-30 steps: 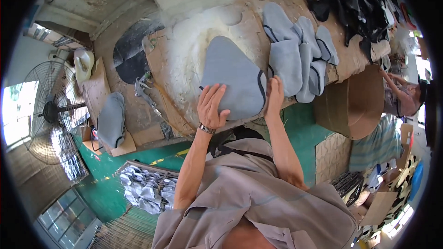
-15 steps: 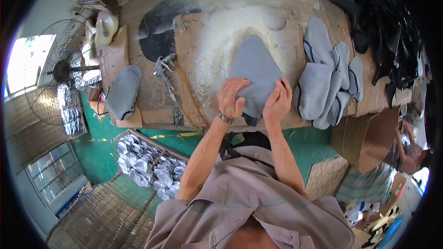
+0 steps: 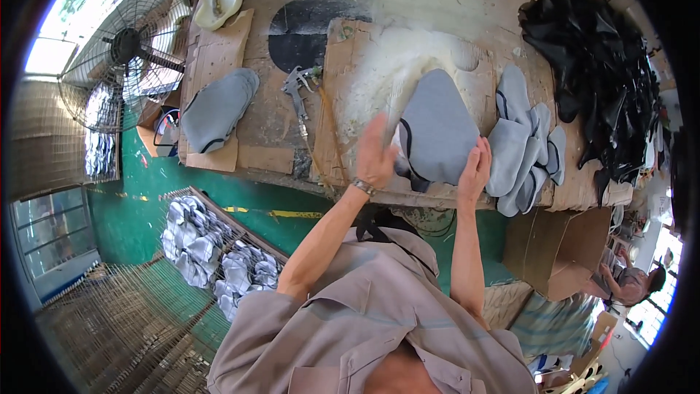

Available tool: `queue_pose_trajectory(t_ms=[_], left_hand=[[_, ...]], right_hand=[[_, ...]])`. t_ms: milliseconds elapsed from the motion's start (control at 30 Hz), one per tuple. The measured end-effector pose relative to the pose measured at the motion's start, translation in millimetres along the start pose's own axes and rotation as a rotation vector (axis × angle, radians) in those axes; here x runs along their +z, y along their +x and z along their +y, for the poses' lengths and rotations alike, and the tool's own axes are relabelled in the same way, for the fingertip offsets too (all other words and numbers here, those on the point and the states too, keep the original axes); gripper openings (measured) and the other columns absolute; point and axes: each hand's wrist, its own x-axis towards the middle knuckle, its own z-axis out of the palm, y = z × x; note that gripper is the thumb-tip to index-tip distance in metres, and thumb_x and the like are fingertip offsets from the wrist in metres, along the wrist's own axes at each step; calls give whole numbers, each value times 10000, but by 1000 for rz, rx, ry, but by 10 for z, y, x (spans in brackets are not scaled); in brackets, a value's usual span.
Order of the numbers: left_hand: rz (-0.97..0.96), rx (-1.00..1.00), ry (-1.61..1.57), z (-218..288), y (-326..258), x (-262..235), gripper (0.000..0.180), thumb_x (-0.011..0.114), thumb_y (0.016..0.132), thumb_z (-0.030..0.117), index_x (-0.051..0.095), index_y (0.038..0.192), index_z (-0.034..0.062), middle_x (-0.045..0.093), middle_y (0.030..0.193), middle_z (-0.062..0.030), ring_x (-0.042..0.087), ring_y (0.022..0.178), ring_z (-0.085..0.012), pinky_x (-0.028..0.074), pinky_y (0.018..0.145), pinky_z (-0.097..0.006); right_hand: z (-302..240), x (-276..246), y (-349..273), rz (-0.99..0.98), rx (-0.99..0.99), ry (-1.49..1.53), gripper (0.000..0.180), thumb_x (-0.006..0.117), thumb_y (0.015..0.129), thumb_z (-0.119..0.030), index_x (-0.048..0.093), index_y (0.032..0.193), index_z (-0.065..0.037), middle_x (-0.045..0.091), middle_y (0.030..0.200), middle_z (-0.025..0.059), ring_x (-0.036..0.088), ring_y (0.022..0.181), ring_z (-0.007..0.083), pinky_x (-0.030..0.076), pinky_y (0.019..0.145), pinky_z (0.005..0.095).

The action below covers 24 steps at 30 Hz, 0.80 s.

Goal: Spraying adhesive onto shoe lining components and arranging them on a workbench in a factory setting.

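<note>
A grey fabric shoe upper (image 3: 440, 120) with black edging lies on the powder-dusted cardboard in front of me, its narrow end pointing away. My right hand (image 3: 475, 173) is at its lower right side, thumb and fingers closed on the edge. Just off the left edge, by the black-trimmed opening, is my left hand (image 3: 376, 155), blurred, with fingers stretched out and nothing in it. More grey uppers (image 3: 512, 149) overlap in a pile to the right. Another grey piece (image 3: 219, 111) lies at the left of the table.
A metal spray gun (image 3: 297, 98) with a hose lies left of the cardboard (image 3: 346, 66). Black sheet material (image 3: 594, 87) heaps at the right. A wire-caged fan (image 3: 125, 45) stands at left. Below are a rack of grey pieces (image 3: 191, 237) and a cardboard box (image 3: 558, 252). A person (image 3: 631, 284) is at far right.
The view has shifted, so the table scene sits differently. The grey upper has turned, showing its black-edged opening at left. My left hand has come off it; my right stays on its edge.
</note>
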Motion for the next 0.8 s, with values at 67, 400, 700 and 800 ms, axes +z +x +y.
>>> queue_pose_trajectory(t_ms=[67, 400, 700, 800], left_hand=[[199, -233, 169, -379, -154, -262, 670, 671, 946, 254, 430, 1503, -28, 520, 1480, -251, 468, 1377, -443, 345, 1171, -515], [313, -1135, 31, -1858, -167, -1105, 915, 799, 804, 328, 364, 1537, -5, 531, 1431, -302, 531, 1308, -465, 419, 1120, -511], [201, -1313, -307, -1969, 245, -1250, 693, 842, 824, 457, 566, 1316, 54, 673, 1012, -131, 665, 896, -282, 536, 770, -403], [159, -1394, -1138, -1943, 454, -1262, 393, 772, 933, 472, 683, 976, 91, 417, 563, 86, 355, 418, -55, 274, 373, -241]], right_hand=[[7, -43, -63, 39, -30, 48, 424, 494, 1087, -247, 597, 1382, 38, 564, 1472, 215, 520, 1365, 359, 385, 1158, 420], [262, -374, -1487, 83, 227, -3, 361, 594, 1018, -81, 578, 1353, 50, 668, 1295, 168, 650, 1161, 245, 500, 1033, 352], [332, -149, -2282, -258, 582, 25, 452, 655, 949, -77, 593, 1393, -21, 730, 1144, 132, 684, 869, 145, 566, 700, 285], [141, -76, -2312, -347, 558, 56, 451, 650, 955, -87, 590, 1397, -18, 740, 1109, 131, 697, 856, 162, 575, 742, 297]])
